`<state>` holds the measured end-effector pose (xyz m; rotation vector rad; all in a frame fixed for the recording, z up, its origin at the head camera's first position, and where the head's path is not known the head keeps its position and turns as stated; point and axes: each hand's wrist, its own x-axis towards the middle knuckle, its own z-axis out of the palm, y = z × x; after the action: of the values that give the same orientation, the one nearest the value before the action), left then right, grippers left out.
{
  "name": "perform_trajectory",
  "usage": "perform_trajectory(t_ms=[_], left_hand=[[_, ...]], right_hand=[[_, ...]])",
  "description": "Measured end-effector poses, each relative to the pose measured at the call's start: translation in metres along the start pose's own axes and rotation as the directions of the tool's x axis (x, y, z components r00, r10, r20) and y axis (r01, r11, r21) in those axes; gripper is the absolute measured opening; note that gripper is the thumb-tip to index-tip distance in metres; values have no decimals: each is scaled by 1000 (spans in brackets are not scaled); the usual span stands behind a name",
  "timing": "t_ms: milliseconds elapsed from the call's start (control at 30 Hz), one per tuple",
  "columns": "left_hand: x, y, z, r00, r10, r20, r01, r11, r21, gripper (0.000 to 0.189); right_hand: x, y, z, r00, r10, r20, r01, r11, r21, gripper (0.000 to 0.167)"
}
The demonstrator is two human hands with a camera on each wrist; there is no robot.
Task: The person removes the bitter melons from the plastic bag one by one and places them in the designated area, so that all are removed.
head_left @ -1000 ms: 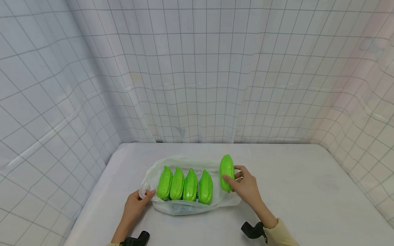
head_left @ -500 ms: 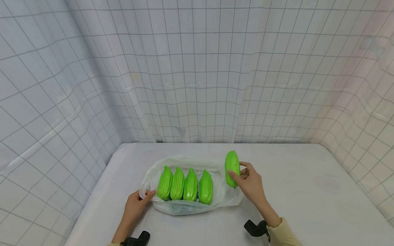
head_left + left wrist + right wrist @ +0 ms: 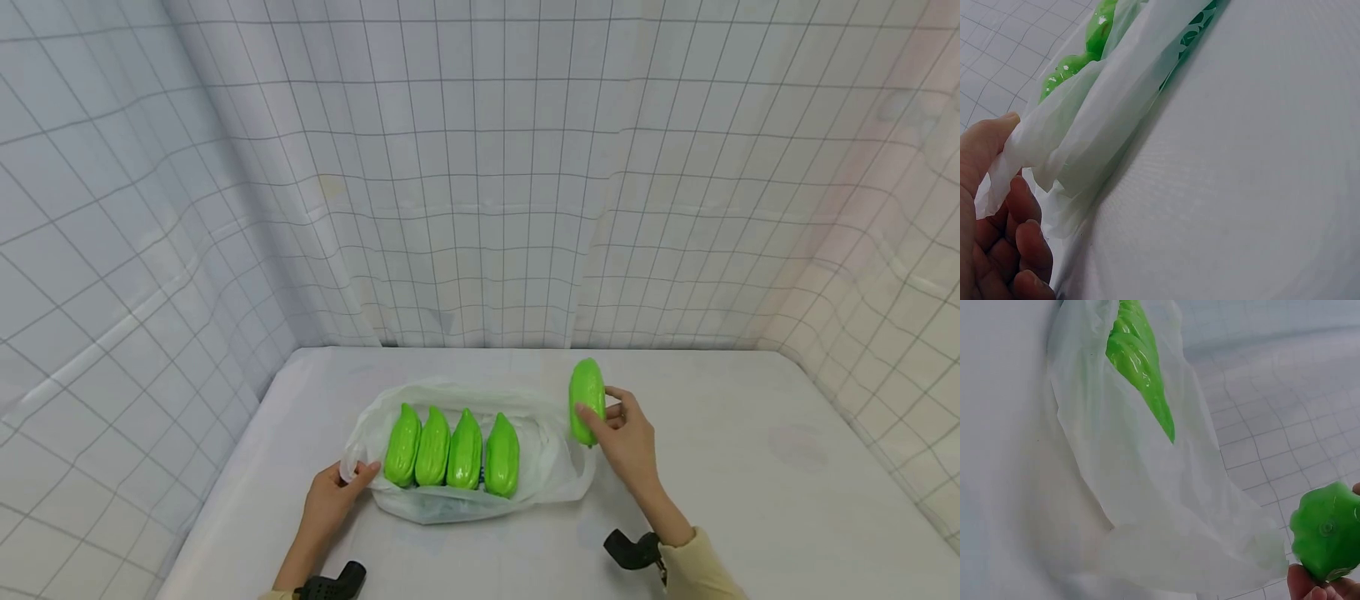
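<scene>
A glossy bright-green bitter melon (image 3: 587,393), artificial-looking, is pinched upright in my right hand (image 3: 630,442) above the right end of a thin white plastic bag (image 3: 551,475). Its rounded, scalloped end (image 3: 1324,532) faces the right wrist camera. Inside the bag several similar bitter melons (image 3: 465,454) lie side by side, pointed ends away from me. My left hand (image 3: 327,502) pinches the bag's left edge between thumb and index finger; the other fingers curl below, as the left wrist view shows. Bag folds partly hide the melons in both wrist views.
The bag lies on a white-covered table (image 3: 750,467). White grid-patterned curtains (image 3: 480,208) hang behind the table and along both sides. A black wrist mount (image 3: 632,550) sits on the right wrist, and another (image 3: 333,582) on the left.
My right hand has carried the bitter melon rightward and slightly away from me, further from the melons in the bag. The left hand stays on the bag's edge.
</scene>
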<state>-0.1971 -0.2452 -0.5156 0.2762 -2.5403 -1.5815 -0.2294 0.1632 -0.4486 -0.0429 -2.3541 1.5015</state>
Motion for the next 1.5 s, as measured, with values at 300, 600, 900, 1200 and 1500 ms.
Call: perform_trajectory(t_ms=[300, 600, 900, 1200, 1500], left_hand=[[0, -1, 0, 1000, 5, -2, -5, 1000, -4, 36], [1, -4, 1, 1000, 3, -15, -3, 1000, 2, 35], [1, -2, 1, 1000, -1, -16, 1, 1000, 8, 36], [1, -3, 1, 1000, 5, -11, -5, 1000, 12, 36], [0, -2, 1, 1000, 4, -14, -4, 1000, 3, 36]], right_hand=[[5, 7, -7, 999, 26, -27, -26, 1000, -3, 61], [11, 21, -10, 997, 37, -62, -39, 999, -31, 61], [16, 33, -12, 996, 16, -88, -20, 999, -38, 60], [20, 45, -13, 997, 34, -73, -40, 996, -85, 60], [22, 51, -13, 997, 79, -21, -81, 983, -164, 63]])
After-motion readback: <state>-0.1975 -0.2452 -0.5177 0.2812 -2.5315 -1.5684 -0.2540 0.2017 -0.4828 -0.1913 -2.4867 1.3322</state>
